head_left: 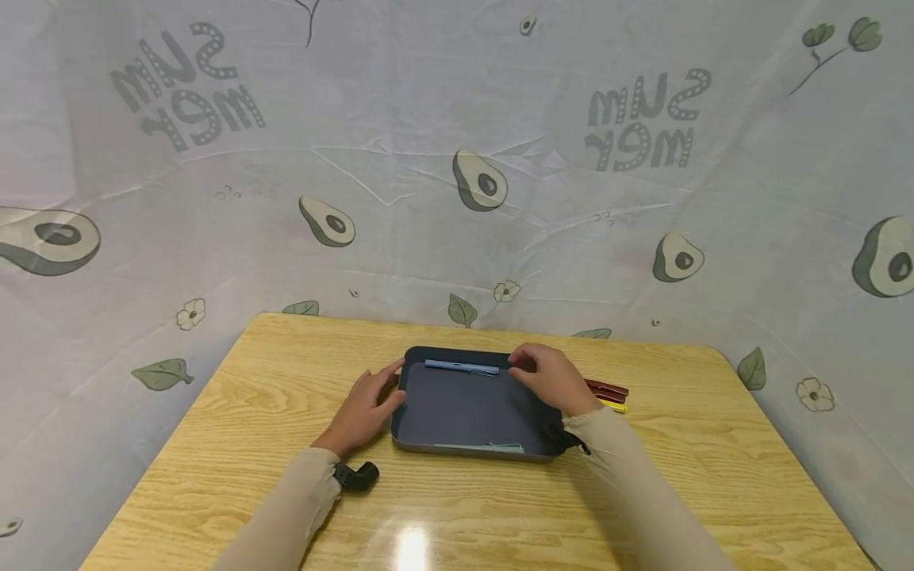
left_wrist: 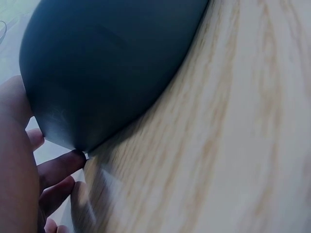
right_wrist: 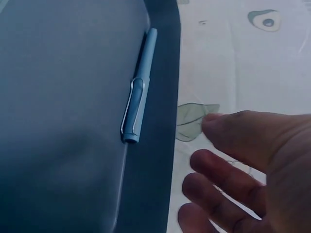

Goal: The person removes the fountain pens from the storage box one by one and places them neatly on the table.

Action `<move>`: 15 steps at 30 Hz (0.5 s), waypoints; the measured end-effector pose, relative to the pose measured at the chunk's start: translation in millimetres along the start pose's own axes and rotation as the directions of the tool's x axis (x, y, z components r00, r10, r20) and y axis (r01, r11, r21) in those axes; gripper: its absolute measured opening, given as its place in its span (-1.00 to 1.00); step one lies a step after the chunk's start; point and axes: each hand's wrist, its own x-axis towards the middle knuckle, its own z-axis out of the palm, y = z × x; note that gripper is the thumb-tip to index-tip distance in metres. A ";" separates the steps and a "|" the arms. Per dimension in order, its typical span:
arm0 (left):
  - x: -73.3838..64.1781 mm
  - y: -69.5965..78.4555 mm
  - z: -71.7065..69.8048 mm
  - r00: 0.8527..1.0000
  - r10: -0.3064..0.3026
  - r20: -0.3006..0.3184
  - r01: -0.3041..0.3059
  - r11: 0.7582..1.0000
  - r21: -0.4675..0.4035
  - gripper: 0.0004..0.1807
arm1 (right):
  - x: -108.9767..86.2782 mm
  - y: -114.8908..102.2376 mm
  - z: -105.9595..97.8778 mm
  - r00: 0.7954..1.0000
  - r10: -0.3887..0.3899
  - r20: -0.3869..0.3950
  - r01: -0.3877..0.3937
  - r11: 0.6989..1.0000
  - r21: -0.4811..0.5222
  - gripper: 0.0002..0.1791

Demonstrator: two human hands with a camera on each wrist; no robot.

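Note:
A dark grey tray (head_left: pixel 464 408) lies on the table, and a blue clip pen (head_left: pixel 462 367) rests inside along its back wall. At the front wall is a pale pen (head_left: pixel 493 447), partly hidden by the rim. My left hand (head_left: pixel 364 412) touches the tray's left side, thumb at the rim and fingers extended along the edge. Over the tray's back right corner hovers my right hand (head_left: pixel 553 379), holding nothing. Its thumb and fingers (right_wrist: pixel 204 162) are loosely bent and apart, beside the blue pen in the right wrist view.
Right of the tray lie dark red pens (head_left: pixel 608 390) and a yellow pen (head_left: pixel 616 406), partly covered by the right hand. The wooden table (head_left: pixel 286 373) ends at a patterned cloth (head_left: pixel 400 270) behind it. A black band (head_left: pixel 357 476) sits at the left wrist.

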 end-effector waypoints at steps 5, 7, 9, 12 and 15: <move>3.2 1.5 0.0 1.000 0.008 0.018 -0.008 1.000 -0.005 -0.37 | 15.7 1.5 7.7 0.994 0.037 0.106 -0.030 0.998 -0.063 -0.79; 4.4 2.4 0.1 1.000 0.008 0.026 -0.007 1.000 -0.004 -0.37 | 19.3 2.6 11.1 0.990 0.050 0.135 -0.036 0.994 -0.101 -0.77; 4.6 3.3 -0.6 1.000 0.006 0.025 -0.005 1.000 -0.005 -0.37 | 22.3 3.2 14.6 0.985 0.056 0.164 -0.035 0.991 -0.130 -0.74; 3.5 4.8 -3.2 1.000 -0.010 0.019 0.010 1.000 -0.011 -0.37 | 26.0 3.5 19.6 0.978 0.043 0.202 -0.007 0.985 -0.175 -0.69; 2.0 5.8 -7.0 1.000 -0.014 0.018 0.014 1.000 -0.014 -0.37 | 29.4 3.7 24.4 0.973 0.032 0.230 0.015 0.980 -0.200 -0.66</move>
